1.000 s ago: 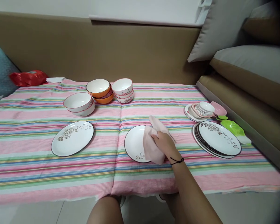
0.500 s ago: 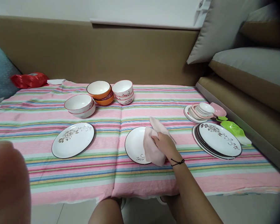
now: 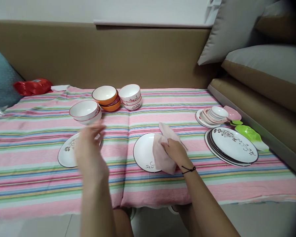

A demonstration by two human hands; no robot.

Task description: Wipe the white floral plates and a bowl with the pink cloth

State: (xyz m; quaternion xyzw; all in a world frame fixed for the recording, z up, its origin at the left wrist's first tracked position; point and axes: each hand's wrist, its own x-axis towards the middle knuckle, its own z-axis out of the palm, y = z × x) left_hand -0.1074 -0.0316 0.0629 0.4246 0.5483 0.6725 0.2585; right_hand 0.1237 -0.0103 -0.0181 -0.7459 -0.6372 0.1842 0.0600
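Observation:
My right hand [image 3: 174, 150] is closed around a pale pink cloth [image 3: 161, 156], which covers the right part of a white oval plate [image 3: 143, 151] with a dark rim and a small brown pattern. Smeared by motion, my left hand [image 3: 90, 143] hovers over another white oval plate [image 3: 67, 151] with a brown flower design and hides much of it. Whether its fingers are apart or closed is unclear. Just behind that hand stand two stacked white bowls with red rims [image 3: 85, 110].
Farther back are orange bowls [image 3: 105, 95] and white flowered bowls [image 3: 130, 93], both stacked. On the right lie piled oval plates [image 3: 233, 144], small stacked dishes [image 3: 217, 113] and a green leaf-shaped dish [image 3: 249, 134]. A red package [image 3: 33, 87] rests at the back left. Cushions [image 3: 266, 65] rise on the right.
My left hand has swung in from the near left edge to above the left plate. The right hand keeps hold of the cloth in about the same place.

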